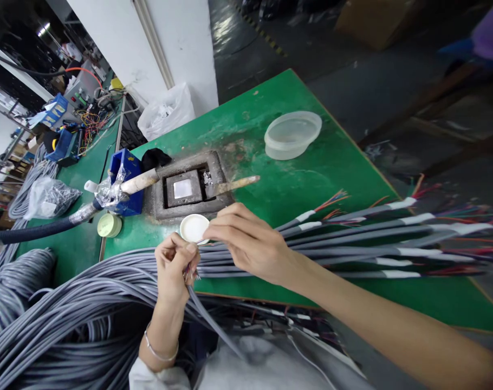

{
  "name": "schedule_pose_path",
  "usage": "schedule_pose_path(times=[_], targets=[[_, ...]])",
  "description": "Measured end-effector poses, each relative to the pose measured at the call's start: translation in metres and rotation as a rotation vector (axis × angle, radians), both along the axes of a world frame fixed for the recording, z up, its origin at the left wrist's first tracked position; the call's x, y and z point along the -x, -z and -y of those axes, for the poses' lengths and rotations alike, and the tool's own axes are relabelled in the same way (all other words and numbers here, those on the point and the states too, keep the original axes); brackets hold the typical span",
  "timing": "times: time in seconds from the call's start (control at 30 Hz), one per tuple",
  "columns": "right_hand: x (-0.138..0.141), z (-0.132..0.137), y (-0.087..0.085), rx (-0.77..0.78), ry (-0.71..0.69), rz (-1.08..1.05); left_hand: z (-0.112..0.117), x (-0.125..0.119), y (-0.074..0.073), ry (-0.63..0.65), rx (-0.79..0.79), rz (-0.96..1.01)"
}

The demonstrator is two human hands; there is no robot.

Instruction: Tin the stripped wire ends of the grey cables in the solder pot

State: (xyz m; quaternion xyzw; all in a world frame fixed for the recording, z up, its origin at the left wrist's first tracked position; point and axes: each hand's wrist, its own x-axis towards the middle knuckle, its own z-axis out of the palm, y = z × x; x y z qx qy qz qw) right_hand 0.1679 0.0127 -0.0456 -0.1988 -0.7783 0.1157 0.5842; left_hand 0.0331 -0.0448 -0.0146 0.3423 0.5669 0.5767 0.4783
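My left hand (pixel 174 268) is closed around the end of a grey cable (pixel 214 325) that runs down toward my lap; thin stripped wires poke out at my fingertips. My right hand (pixel 250 241) hovers just right of it, fingers pinched together near those wire ends; what the pinch holds is too small to name. A small round white dish (pixel 193 227) sits on the green table (pixel 271 184) right behind both hands. Beyond it lies a grey solder pot (pixel 187 187) with a square metal well.
A bundle of grey cables (pixel 372 238) with white tape bands and coloured wire ends lies across the table to the right. More grey cable (pixel 47 325) is heaped at the lower left. A clear plastic bowl (pixel 292 134), a blue box (pixel 127 181), a hose (pixel 35 230) and a tape roll (pixel 109 225) are nearby.
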Motion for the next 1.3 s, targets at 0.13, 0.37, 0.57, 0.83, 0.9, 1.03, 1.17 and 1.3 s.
schedule_pose_path(times=[0.13,0.37,0.57,0.83,0.9,1.03,1.17,1.3], targets=[[-0.005,-0.005,-0.005,0.056,0.149,-0.061,-0.002,0.013,0.001,-0.005,0.008,-0.288],[-0.007,-0.008,-0.005,0.098,0.182,-0.003,-0.032,0.041,0.017,0.240,0.238,-0.585],[-0.009,-0.007,-0.004,0.138,0.181,0.027,-0.047,0.043,0.025,0.315,0.342,-0.674],[-0.010,-0.005,-0.005,0.207,0.184,0.051,-0.049,0.046,0.028,0.352,0.397,-0.864],[-0.010,-0.006,-0.005,0.203,0.188,0.045,-0.048,0.045,0.026,0.361,0.395,-0.890],[-0.011,-0.007,-0.006,0.179,0.228,-0.016,-0.053,0.043,0.012,0.349,0.325,-0.919],[-0.014,-0.008,-0.009,0.210,0.315,-0.052,-0.079,0.044,-0.006,0.371,0.199,-1.105],[-0.017,-0.008,-0.012,0.229,0.376,-0.060,-0.118,0.047,-0.005,0.387,0.099,-1.292]])
